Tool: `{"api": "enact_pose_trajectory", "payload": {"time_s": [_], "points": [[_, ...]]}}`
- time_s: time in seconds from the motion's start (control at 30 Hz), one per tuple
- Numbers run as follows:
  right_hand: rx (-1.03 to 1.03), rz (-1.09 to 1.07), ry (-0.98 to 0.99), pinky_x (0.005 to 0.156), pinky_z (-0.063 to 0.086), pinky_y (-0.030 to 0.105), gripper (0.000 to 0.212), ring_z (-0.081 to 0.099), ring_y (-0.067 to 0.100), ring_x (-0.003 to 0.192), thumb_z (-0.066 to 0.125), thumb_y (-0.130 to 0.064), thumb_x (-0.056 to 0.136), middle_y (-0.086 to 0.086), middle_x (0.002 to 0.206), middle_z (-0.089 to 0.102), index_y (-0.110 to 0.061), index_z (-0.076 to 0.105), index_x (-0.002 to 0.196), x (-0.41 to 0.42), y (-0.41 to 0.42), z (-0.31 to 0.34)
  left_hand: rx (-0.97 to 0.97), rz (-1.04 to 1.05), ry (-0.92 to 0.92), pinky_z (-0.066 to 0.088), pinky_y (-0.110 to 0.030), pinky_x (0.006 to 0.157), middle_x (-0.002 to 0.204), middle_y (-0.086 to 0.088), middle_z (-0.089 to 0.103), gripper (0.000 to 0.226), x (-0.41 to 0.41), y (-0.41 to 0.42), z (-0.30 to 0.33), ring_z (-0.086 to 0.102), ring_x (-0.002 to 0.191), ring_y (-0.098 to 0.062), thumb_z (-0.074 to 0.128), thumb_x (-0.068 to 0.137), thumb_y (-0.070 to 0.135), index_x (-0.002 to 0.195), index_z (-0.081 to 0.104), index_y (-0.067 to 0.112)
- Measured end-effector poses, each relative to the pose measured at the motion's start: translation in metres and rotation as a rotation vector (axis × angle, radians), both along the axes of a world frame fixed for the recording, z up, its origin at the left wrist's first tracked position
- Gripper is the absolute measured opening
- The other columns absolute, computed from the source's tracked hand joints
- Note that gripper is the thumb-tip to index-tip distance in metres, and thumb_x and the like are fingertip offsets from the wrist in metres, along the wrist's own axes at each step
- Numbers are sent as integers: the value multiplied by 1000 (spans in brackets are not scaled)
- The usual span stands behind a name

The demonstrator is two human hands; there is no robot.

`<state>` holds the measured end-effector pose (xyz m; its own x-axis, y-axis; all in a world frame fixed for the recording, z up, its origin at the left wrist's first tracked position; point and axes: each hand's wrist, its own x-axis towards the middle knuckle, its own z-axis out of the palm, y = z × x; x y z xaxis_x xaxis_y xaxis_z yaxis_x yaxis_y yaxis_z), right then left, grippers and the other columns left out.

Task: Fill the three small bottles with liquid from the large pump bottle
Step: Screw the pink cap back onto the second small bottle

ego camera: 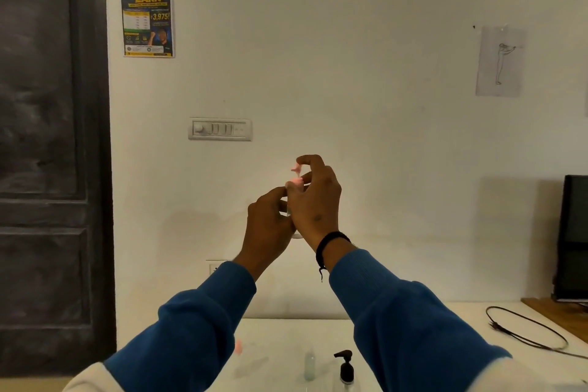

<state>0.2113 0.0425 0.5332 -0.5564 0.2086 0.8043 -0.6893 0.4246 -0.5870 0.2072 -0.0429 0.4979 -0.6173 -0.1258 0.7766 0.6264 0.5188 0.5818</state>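
I see both hands raised in front of the wall; the left hand [270,219] grips the body of a small clear bottle [288,200], mostly hidden by the fingers; the right hand [313,197] pinches its pink cap [296,176] at the top, fingers curled around it. Below on the white table [429,315] stand the large pump bottle [346,367] with black pump, just beside it a small pale bottle [309,366], and further left a small pink-capped bottle [238,347], blurred.
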Motion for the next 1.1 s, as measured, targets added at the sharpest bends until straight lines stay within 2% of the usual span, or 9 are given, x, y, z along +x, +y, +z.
{"api": "enact_pose_trajectory", "payload": {"time_s": [0.13, 0.37, 0.47, 0.6, 0.77, 0.8, 0.93, 1.03, 1.1], "points": [[8, -6, -29, 75, 48, 10, 34, 62, 12, 91, 70, -13, 94, 2, 111, 63, -23, 66, 125, -2, 3, -1, -19, 25, -3, 48, -12, 65, 97, 2, 71, 32, 0, 0, -1, 67, 84, -14, 73, 87, 6, 119, 68, 9], [-14, 17, -1, 85, 58, 25, 31, 65, 14, 96, 66, -9, 97, 1, 113, 69, -21, 65, 125, 1, 4, -3, -22, 58, -7, 59, -35, 77, 103, -8, 74, 34, -2, 0, -1, 69, 87, -21, 73, 87, 8, 120, 68, 7], [7, 6, -7, 84, 51, 21, 38, 57, 10, 98, 65, -11, 98, 1, 117, 60, -24, 61, 133, 0, 2, -2, -39, 46, 0, 59, -28, 71, 102, -7, 74, 32, 0, 2, 1, 69, 83, -20, 72, 88, 7, 120, 68, 6], [-12, 23, -31, 79, 48, 16, 37, 57, 11, 97, 65, -8, 95, 1, 116, 57, -23, 63, 129, 2, 3, 0, -53, 49, 16, 49, -9, 61, 92, -2, 73, 26, 1, 2, 4, 63, 75, -9, 73, 86, 4, 112, 70, 6], [-5, 56, -17, 90, 59, 32, 41, 64, 18, 101, 62, 3, 93, 3, 115, 66, -19, 62, 128, 5, 0, -2, -43, 38, 14, 56, -20, 68, 94, -5, 75, 28, 0, 1, 3, 68, 80, -18, 70, 86, -1, 112, 71, 7], [-1, 49, -18, 91, 59, 33, 42, 63, 19, 104, 62, 3, 93, 3, 117, 64, -19, 61, 129, 5, 0, -2, -43, 42, 16, 55, -17, 67, 95, -5, 75, 28, 0, 1, 3, 67, 79, -15, 70, 86, -1, 113, 71, 7], [-17, 6, -39, 86, 59, 30, 42, 62, 18, 101, 70, -3, 91, 2, 115, 57, -21, 60, 128, 2, 0, -2, -42, 43, 10, 55, -22, 68, 93, -6, 75, 28, 3, 2, 2, 65, 78, -14, 70, 84, -3, 110, 72, 5], [-65, 9, -53, 81, 55, 23, 40, 62, 18, 96, 70, -6, 90, 4, 112, 59, -21, 61, 127, 3, 1, -3, -72, 61, 29, 48, -10, 61, 81, 1, 70, 20, 5, 3, 2, 62, 70, -8, 72, 85, 0, 104, 71, 3], [-81, 34, -51, 84, 57, 26, 42, 64, 20, 98, 67, -2, 90, 5, 113, 63, -19, 61, 128, 4, -1, -5, -80, 66, 47, 43, -4, 58, 71, 12, 62, 11, 7, 5, 3, 57, 63, -1, 71, 87, 1, 97, 72, 4]]}}
